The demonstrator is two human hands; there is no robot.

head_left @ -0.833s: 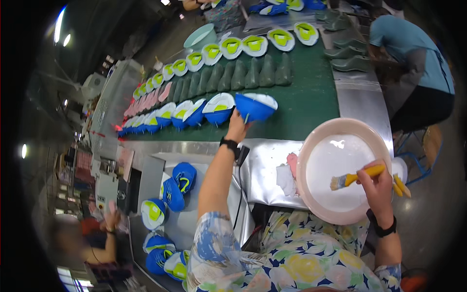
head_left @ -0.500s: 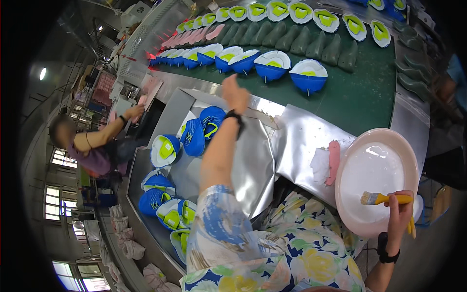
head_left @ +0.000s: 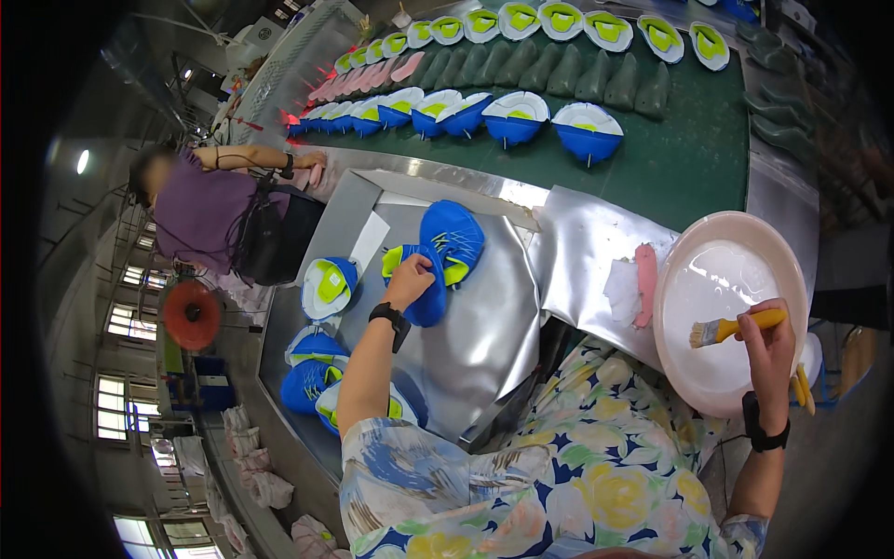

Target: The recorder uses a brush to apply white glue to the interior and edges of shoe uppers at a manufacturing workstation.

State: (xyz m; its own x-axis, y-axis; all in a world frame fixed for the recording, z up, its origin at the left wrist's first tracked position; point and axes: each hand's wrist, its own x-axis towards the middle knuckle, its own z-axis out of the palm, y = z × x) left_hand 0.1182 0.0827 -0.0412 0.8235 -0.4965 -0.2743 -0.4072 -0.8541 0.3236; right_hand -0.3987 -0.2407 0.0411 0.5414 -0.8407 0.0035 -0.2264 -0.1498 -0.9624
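Under the left hand [head_left: 408,284], whose fingers pinch its edge, a blue fabric shoe upper [head_left: 429,306] is over the grey sheet-metal tray [head_left: 484,363]; whether it rests there I cannot tell. Well to its right, the right hand [head_left: 767,349] grips a yellow-handled flat brush [head_left: 715,332] above a round pale-pink basin [head_left: 672,244]. Beyond both hands, a row of blue-and-white uppers [head_left: 587,137] already stands on the green tabletop [head_left: 694,158]; several loose uppers [head_left: 305,386] remain beside the left forearm. The pinched one looks deep blue, with a smooth, rounded end toward the body
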